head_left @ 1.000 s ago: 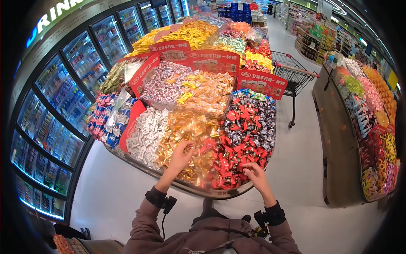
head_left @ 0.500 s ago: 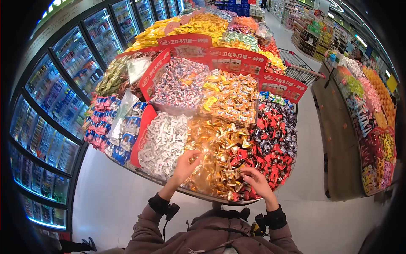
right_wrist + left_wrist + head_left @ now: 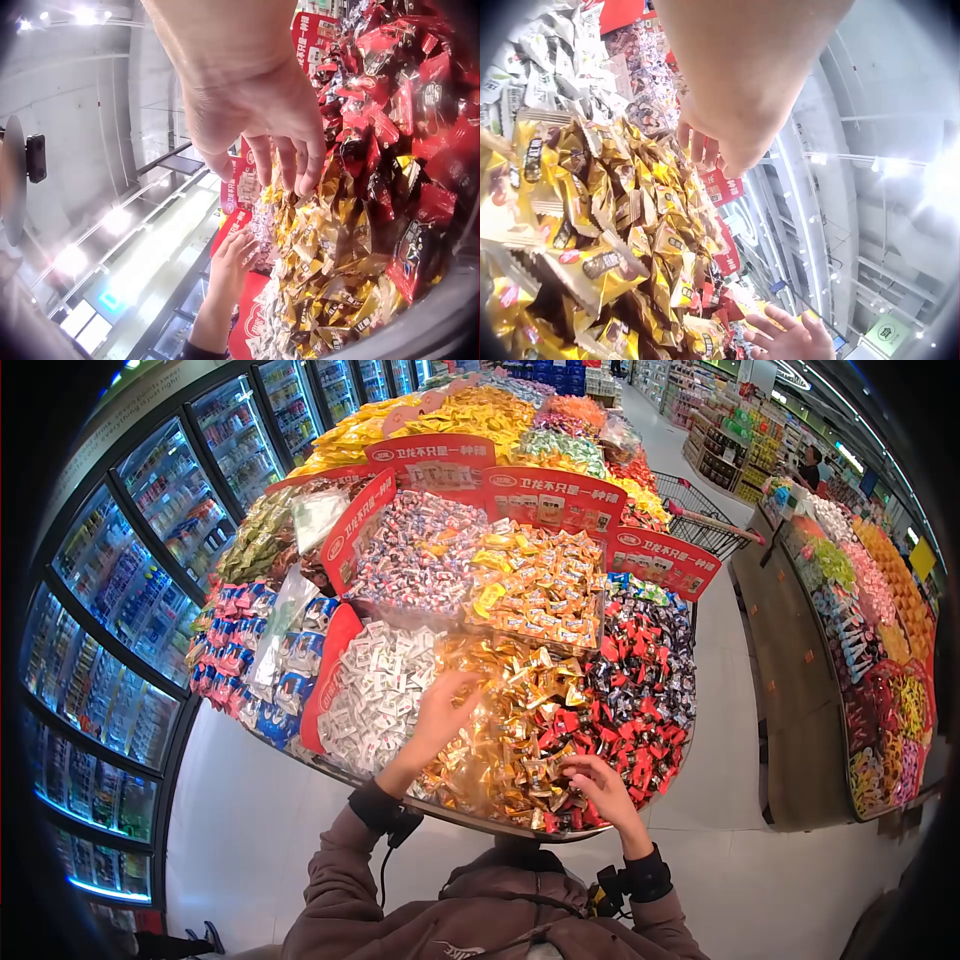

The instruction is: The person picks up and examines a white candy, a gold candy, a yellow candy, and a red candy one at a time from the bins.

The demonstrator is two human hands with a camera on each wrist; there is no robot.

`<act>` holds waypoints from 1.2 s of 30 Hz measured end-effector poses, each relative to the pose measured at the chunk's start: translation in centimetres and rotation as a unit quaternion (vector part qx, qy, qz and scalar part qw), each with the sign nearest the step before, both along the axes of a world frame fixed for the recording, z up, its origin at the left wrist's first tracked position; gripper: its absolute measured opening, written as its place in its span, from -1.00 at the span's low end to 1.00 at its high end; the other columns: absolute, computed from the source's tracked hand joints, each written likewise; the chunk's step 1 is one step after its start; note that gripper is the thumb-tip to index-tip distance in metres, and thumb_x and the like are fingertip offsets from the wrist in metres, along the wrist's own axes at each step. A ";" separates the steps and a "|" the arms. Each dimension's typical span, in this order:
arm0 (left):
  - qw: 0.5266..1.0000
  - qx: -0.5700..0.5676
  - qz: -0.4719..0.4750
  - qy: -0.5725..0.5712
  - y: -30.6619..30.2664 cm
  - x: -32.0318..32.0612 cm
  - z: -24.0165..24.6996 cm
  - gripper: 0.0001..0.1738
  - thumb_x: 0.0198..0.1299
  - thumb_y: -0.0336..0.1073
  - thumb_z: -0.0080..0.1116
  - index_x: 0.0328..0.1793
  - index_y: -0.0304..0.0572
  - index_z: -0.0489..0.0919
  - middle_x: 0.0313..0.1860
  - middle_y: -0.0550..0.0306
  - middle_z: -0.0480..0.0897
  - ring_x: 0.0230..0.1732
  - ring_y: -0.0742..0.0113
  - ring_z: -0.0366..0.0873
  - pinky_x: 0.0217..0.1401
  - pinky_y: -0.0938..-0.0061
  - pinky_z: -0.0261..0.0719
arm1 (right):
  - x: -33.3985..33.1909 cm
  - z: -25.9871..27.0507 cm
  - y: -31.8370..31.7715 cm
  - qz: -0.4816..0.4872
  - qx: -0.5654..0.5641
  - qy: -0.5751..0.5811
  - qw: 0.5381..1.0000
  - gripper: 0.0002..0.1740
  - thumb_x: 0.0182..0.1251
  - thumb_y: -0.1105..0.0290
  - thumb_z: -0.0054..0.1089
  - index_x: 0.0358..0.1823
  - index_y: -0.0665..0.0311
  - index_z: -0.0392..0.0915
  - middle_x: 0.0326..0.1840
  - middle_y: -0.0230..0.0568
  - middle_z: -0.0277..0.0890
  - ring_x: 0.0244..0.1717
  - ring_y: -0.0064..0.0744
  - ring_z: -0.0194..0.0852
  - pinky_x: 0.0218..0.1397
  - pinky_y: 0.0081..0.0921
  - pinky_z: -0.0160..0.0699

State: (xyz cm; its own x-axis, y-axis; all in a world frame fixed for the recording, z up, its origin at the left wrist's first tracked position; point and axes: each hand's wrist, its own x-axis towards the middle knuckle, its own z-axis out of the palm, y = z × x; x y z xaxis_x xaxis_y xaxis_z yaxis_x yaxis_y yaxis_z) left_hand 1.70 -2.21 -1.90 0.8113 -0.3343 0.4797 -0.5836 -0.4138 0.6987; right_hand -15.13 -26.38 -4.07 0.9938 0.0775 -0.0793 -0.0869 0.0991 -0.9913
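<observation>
Gold-wrapped candies (image 3: 530, 690) fill the front middle of a display bin, between white-wrapped candies (image 3: 375, 680) and red and black ones (image 3: 650, 705). Over the gold candies, near the white ones, is my left hand (image 3: 445, 712), its fingers loosely bent with nothing visible in them. My right hand (image 3: 604, 788) hangs over the front edge where gold meets red, fingers relaxed and a little bent. In the right wrist view the fingers of this hand (image 3: 259, 112) point down at the gold wrappers (image 3: 322, 240); whether they touch is unclear.
Red signs (image 3: 555, 500) stand behind the front candies. Blue and pink packets (image 3: 235, 645) lie at the left. A shopping cart (image 3: 700, 520) is at the bin's back right, another candy display (image 3: 810, 690) across the aisle, and glass-door fridges (image 3: 110, 620) on the left.
The head view has turned, so the bin sits further right. My left hand has moved forward over the gold candies. My right hand now hangs nearer the gold ones than the red.
</observation>
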 end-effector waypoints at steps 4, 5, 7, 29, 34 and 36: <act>0.997 0.029 0.045 -0.055 -1.4 3.7 0.2 -0.78 0.01 -0.33 0.16 -0.19 -0.20 0.53 -0.24 0.06 0.54 -0.15 0.14 0.49 -0.10 0.41 0.43 | -0.7 0.2 -1.0 -0.018 0.013 0.001 1.000 -0.70 0.28 0.44 0.00 0.03 0.30 0.35 -0.10 -0.32 0.42 -0.01 -0.55 0.34 0.06 -0.57 0.31; 0.996 0.032 0.055 -0.064 -1.7 4.6 0.6 -0.78 0.01 -0.32 0.16 -0.19 -0.20 0.53 -0.23 0.06 0.54 -0.15 0.14 0.49 -0.10 0.41 0.42 | -1.0 0.4 -1.4 -0.017 0.025 0.000 1.000 -0.70 0.28 0.44 0.00 0.04 0.31 0.35 -0.08 -0.31 0.40 0.00 -0.55 0.34 0.04 -0.59 0.32; 0.996 0.021 0.062 -0.052 -2.5 6.3 1.9 -0.77 0.00 -0.32 0.15 -0.20 -0.22 0.52 -0.22 0.04 0.54 -0.13 0.13 0.48 -0.09 0.39 0.42 | -1.5 1.0 -1.9 -0.037 0.030 -0.019 0.999 -0.69 0.27 0.45 0.00 0.04 0.31 0.34 -0.06 -0.29 0.38 0.00 -0.53 0.35 0.03 -0.60 0.34; 0.981 0.080 0.091 -0.149 4.3 20.0 4.4 -0.78 -0.05 -0.36 0.15 -0.23 -0.21 0.50 -0.28 0.05 0.53 -0.17 0.13 0.48 -0.11 0.35 0.41 | 2.1 0.8 1.0 -0.072 0.026 -0.018 0.997 -0.73 0.29 0.46 -0.05 -0.01 0.37 0.36 -0.13 -0.26 0.44 -0.11 -0.57 0.40 -0.08 -0.64 0.37; 0.983 0.087 0.075 -0.144 5.3 24.6 4.1 -0.78 -0.05 -0.34 0.15 -0.22 -0.19 0.50 -0.25 0.04 0.54 -0.13 0.09 0.47 -0.07 0.31 0.41 | 3.7 0.2 3.8 -0.109 0.027 -0.026 0.993 -0.74 0.29 0.46 -0.04 -0.02 0.39 0.36 -0.09 -0.23 0.42 -0.07 -0.49 0.42 -0.05 -0.60 0.40; 0.980 0.106 0.072 -0.153 4.8 26.2 4.2 -0.78 -0.03 -0.33 0.14 -0.22 -0.17 0.50 -0.25 0.04 0.54 -0.11 0.08 0.46 -0.07 0.29 0.41 | 4.0 0.3 4.5 -0.124 0.008 -0.025 0.992 -0.74 0.28 0.46 -0.04 -0.03 0.40 0.36 -0.09 -0.23 0.42 -0.07 -0.48 0.42 -0.05 -0.59 0.39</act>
State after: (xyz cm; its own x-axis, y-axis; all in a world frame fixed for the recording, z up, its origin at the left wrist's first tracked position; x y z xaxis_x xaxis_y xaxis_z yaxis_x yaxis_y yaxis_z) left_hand 27.90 2.63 2.27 0.6860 -0.3459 0.6401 -0.6777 -0.6239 0.3892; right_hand -11.08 -21.89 -3.78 0.9851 -0.1692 -0.0301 -0.0084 0.1274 -0.9918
